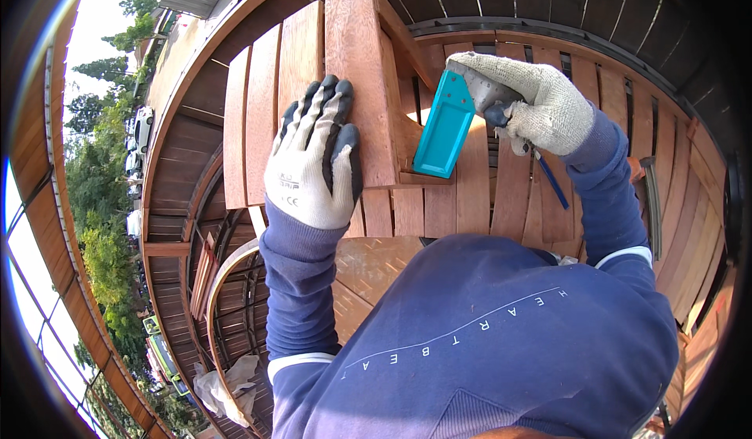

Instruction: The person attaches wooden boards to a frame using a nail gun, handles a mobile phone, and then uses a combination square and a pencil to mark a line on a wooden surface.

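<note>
My left hand (312, 157), in a pale knitted glove with black fingertips, lies flat with fingers slightly spread on a reddish-brown slatted wooden piece (356, 63). My right hand (540, 102), in a similar glove, is closed around the metal blade of a try square (444, 126) with a teal handle. The handle's lower end overlaps the rail at the wooden piece's right side; whether they touch I cannot tell. A blue pencil or pen (552, 180) sticks out below my right hand; whether my fingers hold it or it lies on the slats is unclear.
Beneath the wooden piece spreads a slatted wooden surface (478, 196). A curved dark plank bench or wall (540, 0) runs along the far side. At lower left are a curved rail (215, 298) and crumpled pale sheeting (229, 388). Trees and parked vehicles show beyond the left edge.
</note>
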Motion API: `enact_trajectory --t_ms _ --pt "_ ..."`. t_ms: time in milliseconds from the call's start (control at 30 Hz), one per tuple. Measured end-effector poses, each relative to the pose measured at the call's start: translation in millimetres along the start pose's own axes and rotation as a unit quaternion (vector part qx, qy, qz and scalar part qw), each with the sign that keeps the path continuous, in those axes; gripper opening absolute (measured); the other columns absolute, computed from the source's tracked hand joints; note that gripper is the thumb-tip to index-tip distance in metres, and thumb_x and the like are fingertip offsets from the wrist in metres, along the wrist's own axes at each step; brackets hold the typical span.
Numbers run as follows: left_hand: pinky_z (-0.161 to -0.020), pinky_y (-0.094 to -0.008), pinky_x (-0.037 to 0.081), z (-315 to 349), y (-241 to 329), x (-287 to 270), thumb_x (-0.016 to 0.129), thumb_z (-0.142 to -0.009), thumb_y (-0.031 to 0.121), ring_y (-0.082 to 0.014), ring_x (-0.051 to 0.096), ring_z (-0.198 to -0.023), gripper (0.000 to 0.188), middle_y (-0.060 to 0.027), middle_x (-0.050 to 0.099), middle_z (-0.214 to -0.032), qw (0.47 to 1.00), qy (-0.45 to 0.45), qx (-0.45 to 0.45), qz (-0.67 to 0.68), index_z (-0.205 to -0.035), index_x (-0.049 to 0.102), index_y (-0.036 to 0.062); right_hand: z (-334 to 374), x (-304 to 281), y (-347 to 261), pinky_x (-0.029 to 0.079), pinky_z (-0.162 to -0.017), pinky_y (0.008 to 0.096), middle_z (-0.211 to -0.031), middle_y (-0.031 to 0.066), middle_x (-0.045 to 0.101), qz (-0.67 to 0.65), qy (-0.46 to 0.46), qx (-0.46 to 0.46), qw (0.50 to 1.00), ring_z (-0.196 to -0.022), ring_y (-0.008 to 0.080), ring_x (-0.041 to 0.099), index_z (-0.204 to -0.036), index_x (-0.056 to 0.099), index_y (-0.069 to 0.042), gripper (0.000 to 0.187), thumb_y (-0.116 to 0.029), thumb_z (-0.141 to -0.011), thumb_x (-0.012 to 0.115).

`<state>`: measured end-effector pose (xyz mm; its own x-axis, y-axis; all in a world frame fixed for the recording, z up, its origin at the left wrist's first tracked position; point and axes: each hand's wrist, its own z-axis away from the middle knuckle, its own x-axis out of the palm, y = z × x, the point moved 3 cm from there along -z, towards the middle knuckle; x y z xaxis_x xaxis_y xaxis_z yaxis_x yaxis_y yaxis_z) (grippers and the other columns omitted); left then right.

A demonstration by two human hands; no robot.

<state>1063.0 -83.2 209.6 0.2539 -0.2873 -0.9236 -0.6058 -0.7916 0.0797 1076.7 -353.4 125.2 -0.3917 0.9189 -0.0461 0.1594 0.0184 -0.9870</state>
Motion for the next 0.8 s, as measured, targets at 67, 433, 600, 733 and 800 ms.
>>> enact_trajectory --t_ms 67,433,600,733,800 --pt "-0.110 -0.0419 0.034 0 0 0 0.054 -0.089 0.008 -0.0338 0.051 -0.127 0.039 -0.0196 0.058 -0.130 1.000 0.000 0.001 0.001 -0.127 0.059 0.0008 -1 -14 12 0.060 -0.067 0.0246 -0.116 0.0141 0.063 -0.060 0.066 -0.037 0.995 -0.073 0.0111 0.066 -0.143 0.044 -0.004 0.076 0.003 -0.067 0.045" --pt "-0.111 -0.0413 0.034 0 0 0 0.054 -0.089 0.009 -0.0329 0.051 -0.128 0.039 -0.0194 0.057 -0.131 1.000 0.005 0.004 -0.001 -0.127 0.059 0.0011 -20 -13 8 0.059 -0.064 0.0235 -0.099 0.0126 0.065 -0.062 0.011 -0.021 0.998 -0.065 0.0100 0.064 -0.142 0.047 -0.006 0.077 0.007 -0.066 0.042" --pt "-0.111 -0.0408 0.034 -1 0 0 0.054 -0.089 0.009 -0.0327 0.051 -0.128 0.039 -0.0189 0.057 -0.131 1.000 0.007 -0.001 0.008 -0.127 0.059 0.0010 -29 -9 30 0.058 -0.065 0.0248 -0.105 0.0124 0.065 -0.178 -0.059 -0.063 0.980 -0.069 0.0110 0.065 -0.139 0.050 -0.003 0.073 0.003 -0.066 0.048" --pt "-0.110 -0.0408 0.035 0 -1 2 0.054 -0.089 0.009 -0.0324 0.051 -0.127 0.038 -0.0184 0.058 -0.131 1.000 0.006 0.007 -0.003 -0.126 0.059 0.0009 -27 -4 32 0.057 -0.060 0.0216 -0.103 0.0090 0.064 -0.001 -0.017 -0.015 1.000 -0.068 0.0090 0.063 -0.144 0.043 -0.005 0.072 0.009 -0.073 0.045" --pt "-0.110 -0.0407 0.035 0 -2 1 0.054 -0.089 0.009 -0.0323 0.052 -0.127 0.038 -0.0182 0.058 -0.130 1.000 0.009 0.007 -0.003 -0.126 0.060 0.0010 -27 -10 28 0.058 -0.058 0.0241 -0.101 0.0124 0.063 -0.072 -0.016 -0.041 0.996 -0.071 0.0125 0.065 -0.145 0.038 0.000 0.072 0.011 -0.074 0.042"
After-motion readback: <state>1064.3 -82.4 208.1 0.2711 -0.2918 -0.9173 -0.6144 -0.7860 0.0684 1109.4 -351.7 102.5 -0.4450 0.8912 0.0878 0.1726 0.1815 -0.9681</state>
